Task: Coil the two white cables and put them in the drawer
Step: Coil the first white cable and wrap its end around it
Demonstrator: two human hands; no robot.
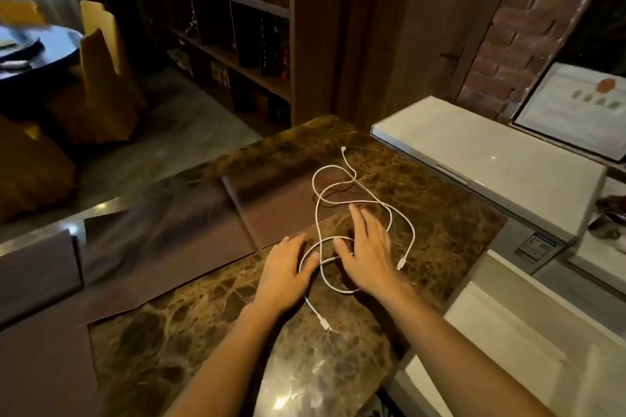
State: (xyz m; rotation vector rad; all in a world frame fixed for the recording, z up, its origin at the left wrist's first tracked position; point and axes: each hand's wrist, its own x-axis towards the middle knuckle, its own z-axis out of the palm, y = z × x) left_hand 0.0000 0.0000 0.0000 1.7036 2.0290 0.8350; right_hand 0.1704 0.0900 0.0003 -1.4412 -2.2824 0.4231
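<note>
White cables (342,186) lie in tangled loose loops on the brown marble counter (440,213); where one cable ends and the other begins I cannot tell. One plug end (343,148) points to the far side, another plug (401,262) lies at the right, and a third plug (326,326) lies nearest me. My left hand (288,271) rests flat on the counter with its fingers touching a loop. My right hand (367,247) lies spread over the loops, fingers straight. No drawer is in view.
A white printer (481,159) stands at the counter's right edge, with a framed certificate (576,108) behind it. The counter drops off on the left towards a lower dark surface (162,234). Beyond are bookshelves (237,27), yellow chairs and a dark round table.
</note>
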